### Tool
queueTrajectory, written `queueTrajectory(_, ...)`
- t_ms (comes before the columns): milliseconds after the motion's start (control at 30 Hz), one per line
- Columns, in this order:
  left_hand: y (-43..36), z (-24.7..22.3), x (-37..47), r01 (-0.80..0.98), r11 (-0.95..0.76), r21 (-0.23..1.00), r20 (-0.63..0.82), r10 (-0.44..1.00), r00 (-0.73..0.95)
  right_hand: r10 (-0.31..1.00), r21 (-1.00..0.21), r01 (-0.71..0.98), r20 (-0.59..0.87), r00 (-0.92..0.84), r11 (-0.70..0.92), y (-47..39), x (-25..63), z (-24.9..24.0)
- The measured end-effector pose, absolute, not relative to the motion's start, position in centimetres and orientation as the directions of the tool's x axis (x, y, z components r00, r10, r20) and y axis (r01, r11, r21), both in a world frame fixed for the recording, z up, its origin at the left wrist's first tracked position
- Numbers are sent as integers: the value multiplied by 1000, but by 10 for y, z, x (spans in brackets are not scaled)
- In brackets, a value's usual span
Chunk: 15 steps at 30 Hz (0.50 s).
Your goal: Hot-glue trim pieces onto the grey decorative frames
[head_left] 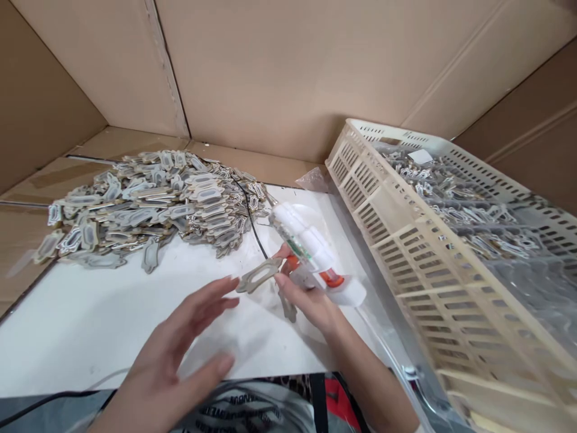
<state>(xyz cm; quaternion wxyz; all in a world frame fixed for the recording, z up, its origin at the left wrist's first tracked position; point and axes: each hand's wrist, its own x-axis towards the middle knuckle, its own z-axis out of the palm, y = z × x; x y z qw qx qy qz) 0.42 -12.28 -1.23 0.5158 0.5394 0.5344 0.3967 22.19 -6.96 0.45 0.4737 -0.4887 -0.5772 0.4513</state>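
My right hand (311, 300) pinches a flat grey metal label frame (261, 275) with a long oval opening, raised over the white tabletop. Against the same hand is a white tool with orange parts and a narrow metal tip (302, 240), which looks like a glue gun; whether my fingers also grip it cannot be made out. Below the pinched frame, another grey frame (287, 308) shows partly behind my fingers. My left hand (180, 349) is open, thumb and fingers spread, its fingertips close to the held frame's left end.
A large heap of similar metal frames (153, 201) covers the back left. On the right stands a cream plastic crate (383, 210) with bagged metal parts inside. Cardboard walls (288, 72) enclose the back and sides. A black cable (255, 225) crosses the white table (90, 325).
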Motion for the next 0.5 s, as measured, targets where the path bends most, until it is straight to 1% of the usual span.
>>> queueTrajectory(33, -136, -15, 1, 147, 191, 970, -200, 978, 53, 993, -994, 76, 73, -93, 80, -70, 222, 4)
queueTrajectory(100, -156, -19, -3, 61, 276, 959, -277, 961, 20, 988, -999, 9, 46, -147, 48, -70, 221, -1)
queueTrajectory(167, -164, -19, -4, -3, 298, 955, -298, 955, 10, 986, -998, -24, 55, -159, 52, -69, 219, -6)
queueTrajectory(233, -163, -18, -6, -14, 295, 955, -295, 955, -10, 991, -997, -46, 61, -121, 56, -67, 217, -12)
queueTrajectory(333, -153, -20, -13, 78, 264, 961, -259, 964, -60, 999, -997, -73, 23, 34, 25, -62, 213, -16)
queueTrajectory(433, -141, -28, -22, 252, 164, 954, -156, 986, -51, 980, -989, -145, -25, 196, 4, -55, 211, -14)
queueTrajectory(500, -133, -33, -26, 331, 94, 939, -89, 996, -31, 963, -981, -193, -43, 266, 9, -52, 212, -12)
